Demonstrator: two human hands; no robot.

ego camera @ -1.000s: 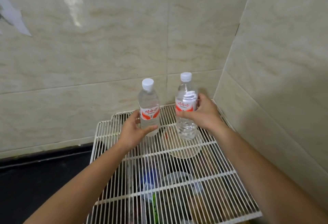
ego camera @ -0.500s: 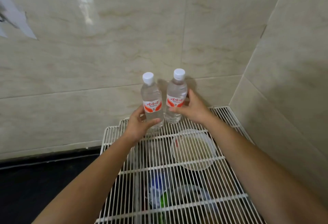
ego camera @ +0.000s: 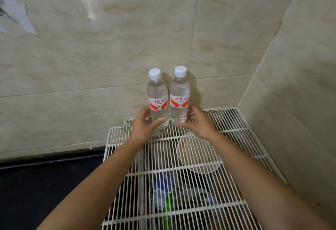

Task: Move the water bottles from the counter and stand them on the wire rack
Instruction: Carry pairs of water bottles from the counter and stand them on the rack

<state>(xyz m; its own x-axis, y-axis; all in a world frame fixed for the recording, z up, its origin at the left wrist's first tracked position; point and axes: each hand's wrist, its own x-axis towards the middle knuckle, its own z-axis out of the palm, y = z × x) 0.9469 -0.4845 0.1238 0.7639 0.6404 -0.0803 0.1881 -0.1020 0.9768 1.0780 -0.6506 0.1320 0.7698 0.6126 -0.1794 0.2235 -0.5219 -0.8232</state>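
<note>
Standing on wire rack (ego camera: 229, 121): left bottle (ego camera: 157, 103), right bottle (ego camera: 179, 100)
Left hand (ego camera: 145, 126): grips left bottle
Right hand (ego camera: 198, 122): grips right bottle

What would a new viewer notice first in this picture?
Two clear bottles with red labels, the left bottle and right bottle, stand side by side at the rack's far edge by the wall. The left grip holds the left one low; the right grip is at the other's base.

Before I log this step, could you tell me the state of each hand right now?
Left hand: holding the left bottle.
Right hand: cupped by the right bottle; grip cannot be told.
</note>
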